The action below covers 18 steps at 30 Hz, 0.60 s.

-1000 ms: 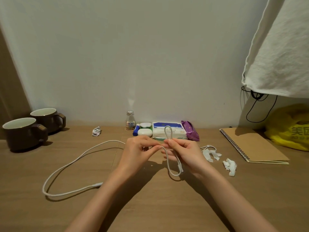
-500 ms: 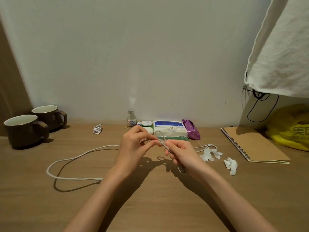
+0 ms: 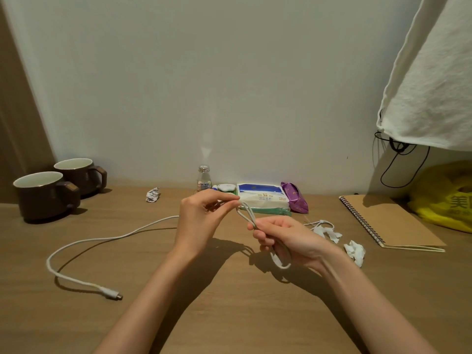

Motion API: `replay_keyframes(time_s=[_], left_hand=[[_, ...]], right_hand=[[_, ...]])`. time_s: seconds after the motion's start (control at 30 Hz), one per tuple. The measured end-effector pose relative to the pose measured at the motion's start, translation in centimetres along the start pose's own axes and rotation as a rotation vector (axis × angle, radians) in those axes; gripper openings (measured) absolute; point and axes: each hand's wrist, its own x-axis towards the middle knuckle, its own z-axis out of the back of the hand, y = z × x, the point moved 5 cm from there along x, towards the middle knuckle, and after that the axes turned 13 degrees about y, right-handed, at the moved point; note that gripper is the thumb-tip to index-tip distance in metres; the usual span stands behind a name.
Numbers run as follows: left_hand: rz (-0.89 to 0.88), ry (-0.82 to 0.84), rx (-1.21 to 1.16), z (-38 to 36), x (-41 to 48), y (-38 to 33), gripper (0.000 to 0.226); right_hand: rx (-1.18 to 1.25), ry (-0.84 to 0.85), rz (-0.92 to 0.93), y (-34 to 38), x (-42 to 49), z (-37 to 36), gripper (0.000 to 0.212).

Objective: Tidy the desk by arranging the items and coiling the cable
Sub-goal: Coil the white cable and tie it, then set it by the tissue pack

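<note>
in the head view, the right hand [image 3: 288, 237] keeps a tight grip on small loops of the white cable [image 3: 110, 294], the left hand [image 3: 201, 218] pinches it, and the rest lies on the tabletop [image 3: 229, 315].

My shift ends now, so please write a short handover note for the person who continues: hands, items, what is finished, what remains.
Left hand: pinches the white cable just above the coil.
Right hand: grips the first small loops of the cable.
The rest of the cable lies uncoiled on the desk to the left, its plug free.
Done: the coil is begun.
Left: wind in the long tail; clear the crumpled paper and the tissue scraps; arrange the mugs and the notebook.
</note>
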Motion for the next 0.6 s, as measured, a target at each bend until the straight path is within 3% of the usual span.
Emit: replay_keyframes(time_s=[0.27,0.33,0.47,0.6], left_hand=[[0.082,-0.038,-0.146,-0.3,0.3,0.3,0.022],[0.120,-0.050,-0.183,-0.4,0.3,0.5,0.023],[0.140,-0.046,-0.014,-0.7,-0.1,0.9,0.019],[0.051,0.147,0.208,-2.3,-0.4,0.7,0.016]], right_hand=[[0.464,0.123,0.159,1.3,-0.5,-0.4,0.014],[0.556,0.122,0.223,1.6,-0.5,-0.2,0.026],[0.662,-0.150,0.349,1.9,-0.7,1.7,0.016],[0.485,-0.337,0.414,1.8,-0.8,2.6,0.020]])
